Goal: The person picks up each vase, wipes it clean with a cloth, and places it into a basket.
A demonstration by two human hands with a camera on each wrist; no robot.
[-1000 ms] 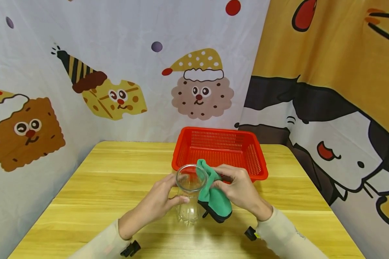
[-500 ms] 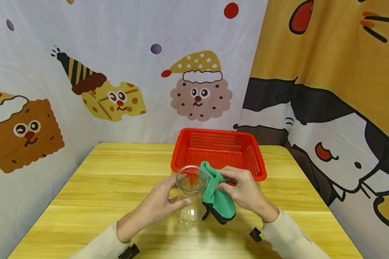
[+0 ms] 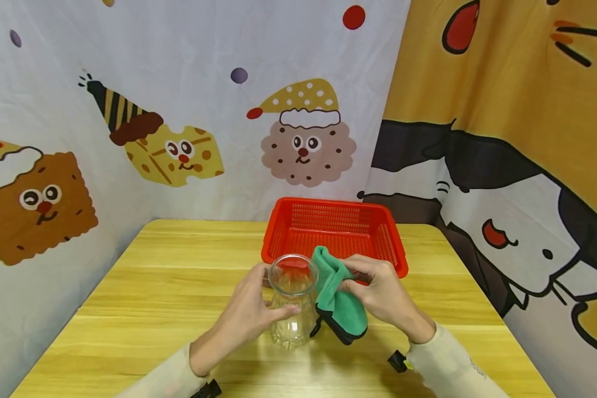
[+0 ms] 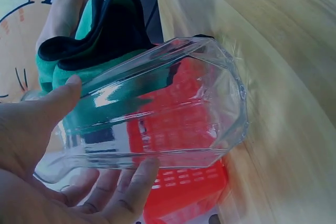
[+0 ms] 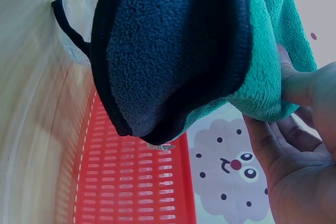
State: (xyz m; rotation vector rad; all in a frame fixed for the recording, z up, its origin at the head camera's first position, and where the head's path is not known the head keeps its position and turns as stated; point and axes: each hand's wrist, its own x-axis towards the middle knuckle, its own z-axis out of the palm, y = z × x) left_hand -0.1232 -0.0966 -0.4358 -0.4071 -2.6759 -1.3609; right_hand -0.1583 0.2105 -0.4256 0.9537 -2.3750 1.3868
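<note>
A clear glass vase (image 3: pixel 292 331) with a wide round mouth and a faceted base is upright near the middle of the table. My left hand (image 3: pixel 249 312) grips its side, thumb on the near face and fingers round the far face; the left wrist view shows this hold on the glass (image 4: pixel 173 114). On the vase's right, my right hand (image 3: pixel 380 287) pinches a folded green cleaning cloth (image 3: pixel 345 312) between thumb and fingers. The cloth has black edging, a small loop and a dark grey fuzzy side (image 5: pixel 152 51). It hangs close beside the glass.
A red plastic basket (image 3: pixel 402 260) with slotted walls stands behind the hands at the back of the wooden table (image 3: pixel 179 287). Curtains (image 3: pixel 189 55) with cartoon prints hang behind and to the right. Each wrist carries a small black strap-on piece.
My right hand has drawn the green cloth slightly to the right, off the vase's rim. My left thumb has slid a little rightward across the glass.
</note>
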